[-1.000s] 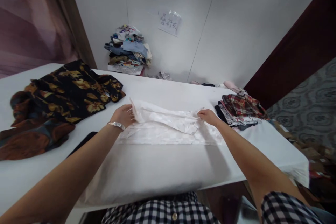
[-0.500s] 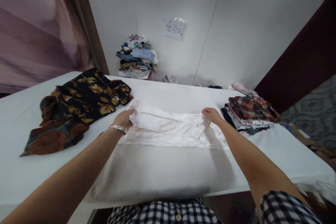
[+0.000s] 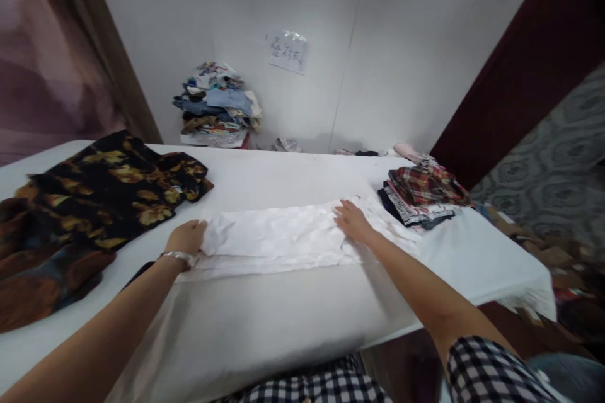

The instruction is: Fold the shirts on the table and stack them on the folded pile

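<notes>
One white garment (image 3: 274,233) lying just left of folded stack (image 3: 428,187) | left hand (image 3: 186,239) at end farther from stack, can't tell finger grip | right hand (image 3: 353,221) nearer stack, fingers spread on garment | apparently layered into strip, not yet compact like stack

Soft, even light leaves the wall (image 3: 401,44) grey, with glare along the top of the sign (image 3: 287,58). The white cloth (image 3: 269,233) looks washed out; the right arm (image 3: 416,283) casts a fuzzy shadow on the bench (image 3: 302,170). Wide-angle distortion stretches the edges; the curtain (image 3: 47,75) is blurred.
</notes>
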